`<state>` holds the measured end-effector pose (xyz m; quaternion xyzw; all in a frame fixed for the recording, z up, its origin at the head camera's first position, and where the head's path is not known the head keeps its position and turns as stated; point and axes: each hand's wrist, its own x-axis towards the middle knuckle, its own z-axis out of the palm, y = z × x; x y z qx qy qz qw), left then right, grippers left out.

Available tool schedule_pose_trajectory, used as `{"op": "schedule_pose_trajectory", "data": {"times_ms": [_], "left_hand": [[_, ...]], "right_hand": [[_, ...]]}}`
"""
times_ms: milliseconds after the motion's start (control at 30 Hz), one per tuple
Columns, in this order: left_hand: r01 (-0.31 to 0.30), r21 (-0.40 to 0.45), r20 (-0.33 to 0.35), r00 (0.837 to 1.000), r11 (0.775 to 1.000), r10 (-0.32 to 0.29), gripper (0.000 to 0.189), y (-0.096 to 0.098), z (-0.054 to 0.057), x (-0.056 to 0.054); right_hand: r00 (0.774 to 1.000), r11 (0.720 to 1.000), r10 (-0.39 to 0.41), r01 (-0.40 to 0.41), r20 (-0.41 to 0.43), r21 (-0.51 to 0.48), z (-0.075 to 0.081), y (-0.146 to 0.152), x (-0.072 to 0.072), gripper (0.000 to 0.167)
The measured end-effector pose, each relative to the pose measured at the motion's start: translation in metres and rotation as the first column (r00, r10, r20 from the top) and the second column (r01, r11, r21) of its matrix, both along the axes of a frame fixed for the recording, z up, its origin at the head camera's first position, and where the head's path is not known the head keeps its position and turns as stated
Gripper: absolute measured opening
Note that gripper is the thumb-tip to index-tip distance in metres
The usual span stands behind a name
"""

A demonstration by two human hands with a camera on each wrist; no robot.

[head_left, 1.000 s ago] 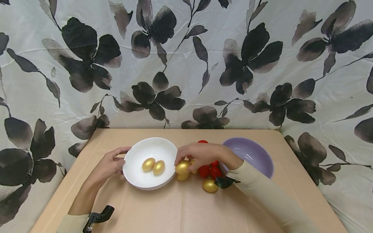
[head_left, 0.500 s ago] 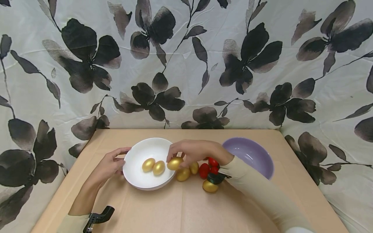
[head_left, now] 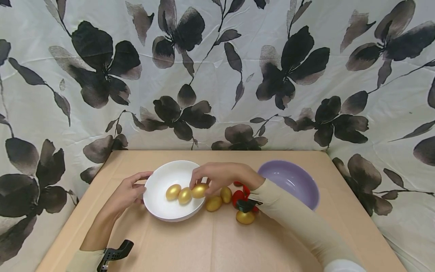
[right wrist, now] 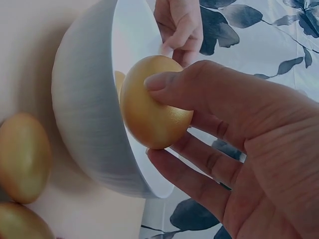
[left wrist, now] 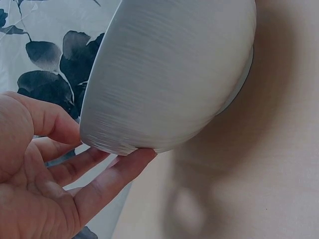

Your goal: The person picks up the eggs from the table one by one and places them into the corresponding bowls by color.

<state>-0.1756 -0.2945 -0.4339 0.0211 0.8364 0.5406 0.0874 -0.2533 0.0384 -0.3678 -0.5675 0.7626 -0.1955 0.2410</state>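
My right hand (head_left: 222,176) pinches a shiny gold egg (right wrist: 157,102) between thumb and fingers, at the right side of the white bowl (head_left: 170,174). In the head view the egg overlaps the bowl's inside. Two more gold eggs (head_left: 173,192) lie side by side in the bowl. My left hand (head_left: 130,190) holds the bowl at its left side. In the left wrist view, fingertips (left wrist: 142,157) press the outer wall and another digit meets the rim.
Right of the bowl lie loose gold eggs (head_left: 213,203) and several red egg-shaped things (head_left: 238,198), partly hidden by the right wrist. A purple bowl (head_left: 292,177) stands further right on the wooden table (head_left: 176,245). Behind hangs a floral cloth (head_left: 217,75).
My right hand has carried the gold egg left, from the pile to over the white bowl's right side. The left hand and the bowl have stayed in place.
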Motion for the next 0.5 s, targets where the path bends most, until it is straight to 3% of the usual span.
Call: {"op": "schedule_pose_trajectory", "data": {"times_ms": [500], "left_hand": [[-0.005,-0.014,0.011,1.000,1.000,0.005,0.056,-0.001,0.002,0.002]], "right_hand": [[1.000,0.999,0.026,-0.026,-0.001,0.020,-0.012,-0.020,0.002,0.033]]}}
